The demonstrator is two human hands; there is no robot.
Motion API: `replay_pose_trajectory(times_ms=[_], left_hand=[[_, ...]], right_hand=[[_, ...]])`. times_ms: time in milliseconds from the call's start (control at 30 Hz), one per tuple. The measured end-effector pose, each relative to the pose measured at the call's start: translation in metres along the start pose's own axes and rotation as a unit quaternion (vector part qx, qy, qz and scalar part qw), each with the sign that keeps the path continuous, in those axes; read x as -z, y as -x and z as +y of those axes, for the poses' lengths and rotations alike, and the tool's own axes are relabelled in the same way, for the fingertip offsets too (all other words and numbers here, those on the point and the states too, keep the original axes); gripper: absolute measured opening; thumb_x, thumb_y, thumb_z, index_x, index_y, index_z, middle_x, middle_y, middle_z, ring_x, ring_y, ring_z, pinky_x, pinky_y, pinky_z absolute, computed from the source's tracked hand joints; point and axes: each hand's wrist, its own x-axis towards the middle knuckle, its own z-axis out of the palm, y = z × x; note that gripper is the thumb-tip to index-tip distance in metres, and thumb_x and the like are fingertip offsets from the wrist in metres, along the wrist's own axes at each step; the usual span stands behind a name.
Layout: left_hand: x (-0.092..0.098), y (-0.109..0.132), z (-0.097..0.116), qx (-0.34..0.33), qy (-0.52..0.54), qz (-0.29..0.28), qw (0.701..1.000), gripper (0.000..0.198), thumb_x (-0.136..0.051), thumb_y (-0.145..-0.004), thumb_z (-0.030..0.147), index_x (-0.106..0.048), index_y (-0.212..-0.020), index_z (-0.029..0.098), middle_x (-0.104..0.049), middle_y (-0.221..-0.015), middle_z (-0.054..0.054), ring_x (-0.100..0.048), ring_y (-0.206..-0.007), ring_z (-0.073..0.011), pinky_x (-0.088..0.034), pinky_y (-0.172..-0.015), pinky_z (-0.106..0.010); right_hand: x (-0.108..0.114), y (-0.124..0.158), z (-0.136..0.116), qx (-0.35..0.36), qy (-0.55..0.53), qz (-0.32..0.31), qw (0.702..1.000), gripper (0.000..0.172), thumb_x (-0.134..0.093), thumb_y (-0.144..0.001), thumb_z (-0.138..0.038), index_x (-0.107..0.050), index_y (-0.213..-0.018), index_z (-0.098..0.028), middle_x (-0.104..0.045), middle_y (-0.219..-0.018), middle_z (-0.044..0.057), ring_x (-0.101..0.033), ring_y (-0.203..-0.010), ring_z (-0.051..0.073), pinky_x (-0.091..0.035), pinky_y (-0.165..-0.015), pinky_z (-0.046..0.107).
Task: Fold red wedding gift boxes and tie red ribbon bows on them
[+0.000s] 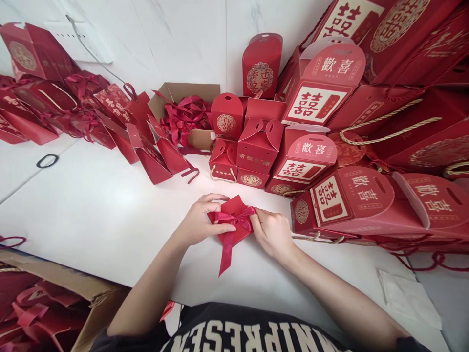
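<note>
Many red paper bags (146,156) lying at far left on the white tabletop (91,210). Next, left hand (198,225), fingers wrapped tight on the left side of a small red box (234,205). Small red box resting on the tabletop, low in the middle, between both hands. Red ribbon (227,249) tied around it, one tail lying toward the body. Right hand (273,234), fingers pinched on the ribbon's bow. Further right, big red boxes (351,200) piled close together.

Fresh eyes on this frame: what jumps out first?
Centre of the white table, the left hand holds a small red box while the right hand pinches its ribbon. A heap of red gift boxes crowds the right side, and a cardboard box of red ribbons sits at the back.
</note>
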Motion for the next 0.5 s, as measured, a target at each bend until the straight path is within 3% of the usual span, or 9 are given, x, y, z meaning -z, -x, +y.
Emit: replay_pose_trajectory(times_ms=[200,500], left_hand=[[0.000,0.000,0.001,0.011,0.019,0.001,1.000,0.025,-0.081,-0.068,0.044,-0.072,-0.069,0.020,-0.061,-0.124,-0.008,-0.058,-0.116,-0.0282,-0.048,-0.100,-0.039],[0.001,0.002,0.001,0.009,0.011,-0.006,1.000,0.026,-0.079,-0.070,0.043,-0.070,-0.069,0.019,-0.061,-0.123,-0.009,-0.058,-0.117,-0.0279,-0.049,-0.097,-0.037]], right_hand=[[-0.007,0.001,0.002,-0.046,-0.089,-0.002,0.995,0.045,-0.031,-0.099,-0.037,-0.057,-0.066,-0.021,-0.063,-0.060,0.002,-0.052,-0.053,0.017,-0.029,-0.056,0.027],[-0.018,0.003,0.004,-0.075,-0.203,-0.002,0.976,0.046,-0.029,-0.099,-0.041,-0.057,-0.068,-0.022,-0.064,-0.066,0.001,-0.054,-0.062,0.017,-0.037,-0.057,0.025]])
